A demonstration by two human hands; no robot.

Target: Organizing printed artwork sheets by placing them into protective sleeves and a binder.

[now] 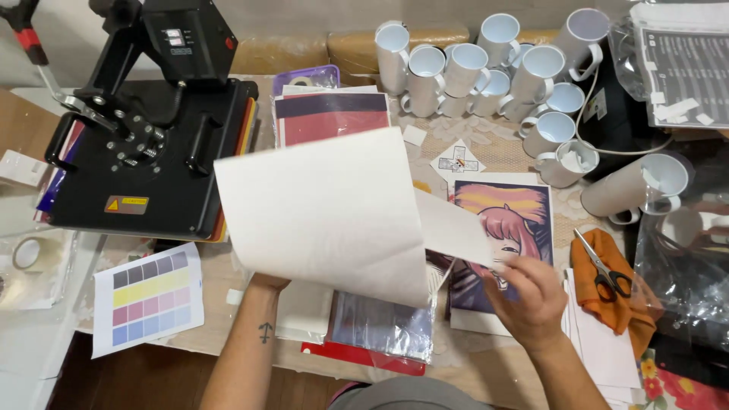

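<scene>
Both hands lifted the white sheet, right hand pinching its corner, left hand hidden beneath, baring the cartoon print.

Both forearms were bare, without sleeves; the left forearm bore a small dark anchor-like tattoo; no rings showed.

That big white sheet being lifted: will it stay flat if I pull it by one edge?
Probably not. The white sheet already curls over the left hand, so it looks thin and floppy. It seems light, likely to flutter or crease. The right hand pinches a second layer, which may peel apart.
</scene>
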